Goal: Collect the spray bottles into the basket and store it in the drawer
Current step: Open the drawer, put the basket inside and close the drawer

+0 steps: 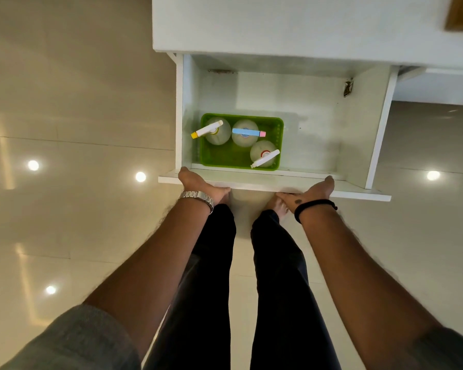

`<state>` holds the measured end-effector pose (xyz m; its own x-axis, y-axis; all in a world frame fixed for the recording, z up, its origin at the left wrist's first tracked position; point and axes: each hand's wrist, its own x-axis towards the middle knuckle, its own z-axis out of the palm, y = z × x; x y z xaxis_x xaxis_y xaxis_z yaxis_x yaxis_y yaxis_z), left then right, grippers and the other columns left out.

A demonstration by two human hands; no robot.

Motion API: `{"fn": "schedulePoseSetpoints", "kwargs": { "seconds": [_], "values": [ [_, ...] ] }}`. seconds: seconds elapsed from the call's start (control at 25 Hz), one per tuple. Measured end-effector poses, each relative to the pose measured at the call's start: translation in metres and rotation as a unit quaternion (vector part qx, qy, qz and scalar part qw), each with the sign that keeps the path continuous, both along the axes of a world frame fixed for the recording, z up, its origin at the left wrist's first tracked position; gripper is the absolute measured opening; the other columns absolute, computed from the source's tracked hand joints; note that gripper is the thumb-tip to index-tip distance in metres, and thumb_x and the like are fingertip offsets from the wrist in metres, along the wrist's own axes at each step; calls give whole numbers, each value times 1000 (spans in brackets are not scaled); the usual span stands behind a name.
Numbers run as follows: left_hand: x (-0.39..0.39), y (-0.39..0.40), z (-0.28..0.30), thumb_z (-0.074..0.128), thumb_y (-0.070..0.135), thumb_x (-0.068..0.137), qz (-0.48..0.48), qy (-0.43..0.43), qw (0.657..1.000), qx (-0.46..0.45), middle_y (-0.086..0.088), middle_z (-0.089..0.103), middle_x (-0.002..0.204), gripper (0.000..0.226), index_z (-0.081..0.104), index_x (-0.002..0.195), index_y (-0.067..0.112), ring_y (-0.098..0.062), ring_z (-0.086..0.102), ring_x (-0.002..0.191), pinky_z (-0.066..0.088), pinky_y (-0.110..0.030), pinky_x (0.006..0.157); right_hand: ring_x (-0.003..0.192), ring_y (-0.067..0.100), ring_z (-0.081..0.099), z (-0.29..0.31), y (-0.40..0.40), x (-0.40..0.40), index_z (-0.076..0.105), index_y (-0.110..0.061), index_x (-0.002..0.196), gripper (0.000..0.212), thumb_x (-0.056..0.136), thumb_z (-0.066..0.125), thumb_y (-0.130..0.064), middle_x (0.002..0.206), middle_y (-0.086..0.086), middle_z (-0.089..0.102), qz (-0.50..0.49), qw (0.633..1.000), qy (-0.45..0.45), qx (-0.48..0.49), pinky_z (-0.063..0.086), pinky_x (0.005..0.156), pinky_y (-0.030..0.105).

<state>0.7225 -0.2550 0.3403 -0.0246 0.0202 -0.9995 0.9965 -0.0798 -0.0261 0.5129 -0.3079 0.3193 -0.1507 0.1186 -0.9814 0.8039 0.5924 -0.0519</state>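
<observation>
A green basket (225,156) sits inside the open white drawer (358,145), at its front left. Three clear spray bottles stand upright in it: one with a yellow-tipped nozzle (207,129), one with a blue and pink nozzle (247,133), one with a white nozzle (265,158). My left hand (201,186) rests on the left part of the drawer's front panel (254,183), thumb on top, fingers under the edge. My right hand (309,192) holds the same panel further right, in the same way.
The drawer sticks out of a white cabinet (278,25). To the right another white drawer or shelf (439,86) juts out. Glossy cream floor tiles (64,129) surround it. My legs in dark trousers (275,263) stand just below the drawer front.
</observation>
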Motion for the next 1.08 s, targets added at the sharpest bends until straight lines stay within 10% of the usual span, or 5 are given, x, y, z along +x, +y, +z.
{"fn": "schedulePoseSetpoints", "kwargs": {
  "seconds": [0.28, 1.08],
  "values": [
    [26, -49, -4, 38, 60, 92, 34, -28, 999, -7, -18, 0, 168, 83, 5, 160, 26, -48, 11, 152, 37, -57, 113, 151, 38, 16, 20, -64, 21, 9, -28, 159, 80, 94, 41, -61, 167, 6, 9, 36, 998, 41, -25, 21, 117, 63],
    [74, -199, -3, 33, 79, 85, -105, -72, 979, -156, -30, 31, 155, 109, 11, 157, 0, -45, 48, 130, 49, -49, 103, 145, 42, 31, 5, -221, 59, 14, -18, 159, 90, 91, 48, -65, 161, 23, 20, 85, 981, -18, -170, 29, 117, 54]
  ]
}}
